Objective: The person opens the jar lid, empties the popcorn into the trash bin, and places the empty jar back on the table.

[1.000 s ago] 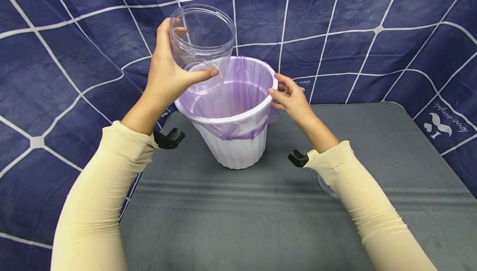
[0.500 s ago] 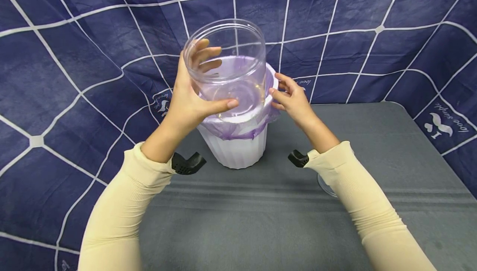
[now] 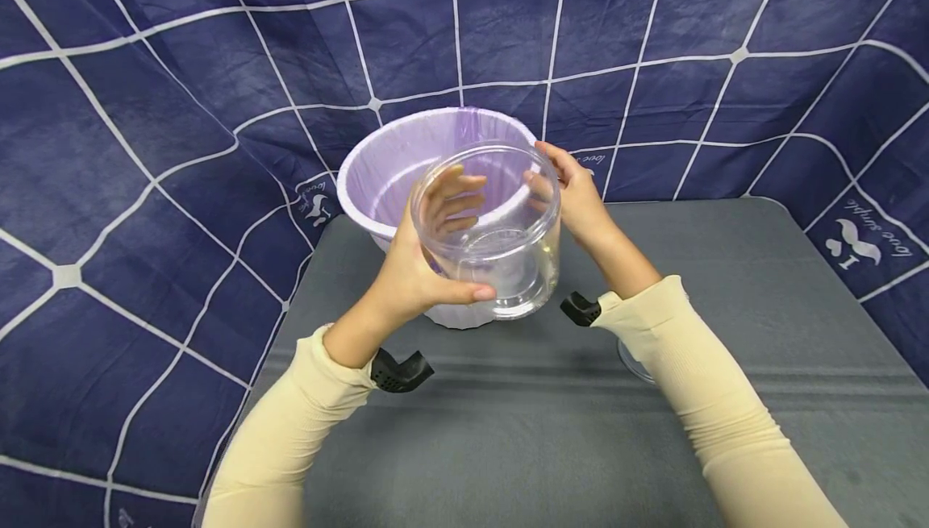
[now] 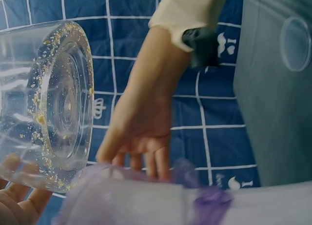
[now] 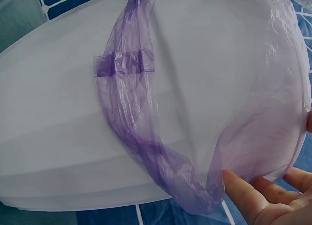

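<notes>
My left hand [image 3: 408,274] holds a clear plastic jar [image 3: 518,270] by its side, thumb and fingers spread around it. The jar is tilted, its wide mouth without a lid, in front of the bin's near right rim. In the left wrist view, yellow crumbs cling around the base of the jar [image 4: 68,103]. A white trash bin [image 3: 347,189] stands upright, lined with a purple trash bag [image 5: 129,93] folded over its rim. With its fingers at the bin's right rim, my right hand [image 3: 583,204] holds the rim and bag; the jar partly covers these fingers in the head view.
A clear round lid [image 3: 635,363] lies on the grey tabletop [image 3: 464,447], partly behind the right sleeve. Dark blue cloth [image 3: 653,28] with white lines hangs behind and at both sides of the table.
My left hand has carried the jar rightward and down toward me, from above the bin's left side to in front of its near right rim. My right hand has stayed at the rim.
</notes>
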### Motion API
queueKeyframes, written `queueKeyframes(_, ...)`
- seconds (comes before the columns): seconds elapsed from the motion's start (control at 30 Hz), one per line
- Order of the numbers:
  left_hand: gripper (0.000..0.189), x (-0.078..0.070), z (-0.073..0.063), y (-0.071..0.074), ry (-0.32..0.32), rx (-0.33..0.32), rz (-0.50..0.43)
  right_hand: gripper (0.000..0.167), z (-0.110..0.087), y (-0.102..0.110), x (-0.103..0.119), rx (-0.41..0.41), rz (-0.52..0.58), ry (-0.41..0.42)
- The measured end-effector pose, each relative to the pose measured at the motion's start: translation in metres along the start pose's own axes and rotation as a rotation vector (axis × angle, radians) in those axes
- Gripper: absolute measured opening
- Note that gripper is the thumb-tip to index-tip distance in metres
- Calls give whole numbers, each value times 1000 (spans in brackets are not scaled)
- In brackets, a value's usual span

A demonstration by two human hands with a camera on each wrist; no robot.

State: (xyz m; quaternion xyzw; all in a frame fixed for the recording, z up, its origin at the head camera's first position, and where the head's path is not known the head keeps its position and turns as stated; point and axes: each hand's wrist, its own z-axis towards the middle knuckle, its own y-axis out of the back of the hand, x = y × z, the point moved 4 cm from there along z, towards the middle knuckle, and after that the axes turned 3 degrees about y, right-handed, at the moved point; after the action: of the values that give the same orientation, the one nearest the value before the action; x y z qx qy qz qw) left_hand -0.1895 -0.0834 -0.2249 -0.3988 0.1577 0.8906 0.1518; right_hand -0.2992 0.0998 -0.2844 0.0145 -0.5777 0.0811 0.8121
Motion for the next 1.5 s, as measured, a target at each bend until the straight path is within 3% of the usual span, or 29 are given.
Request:
queueKeyframes(0.1, 110, 7, -11, -6, 9, 24, 5, 54, 0, 0, -1, 6, 5, -31)
queueKeyframes(0.3, 107, 23, -30, -14, 33, 40, 39, 54, 1, 1, 0, 10, -43, -13)
queueKeyframes(0.5, 108, 48, -52, -18, 51, 46, 63, 56, 2, 1, 0, 23, -30, -26)
queueKeyframes(0.63, 114, 65, -66, -24, 92, 46, 122, 56, 2, 2, 1, 19, -23, -23)
queueKeyframes(0.87, 111, 76, -82, -36, 162, 19, 187, 55, 2, 1, 1, 29, 5, -22)
queueKeyframes(1.1, 109, 129, -107, -45, 344, 7, 204, 55, 0, 2, -1, 31, -1, -23)
queueKeyframes(1.23, 105, 142, -111, -55, 368, 19, 206, 56, 0, 4, -1, 25, -6, -24)
queueKeyframes(1.5, 110, 196, -130, -61, 420, 1, 371, 56, 0, 2, 1, 43, -19, -20)
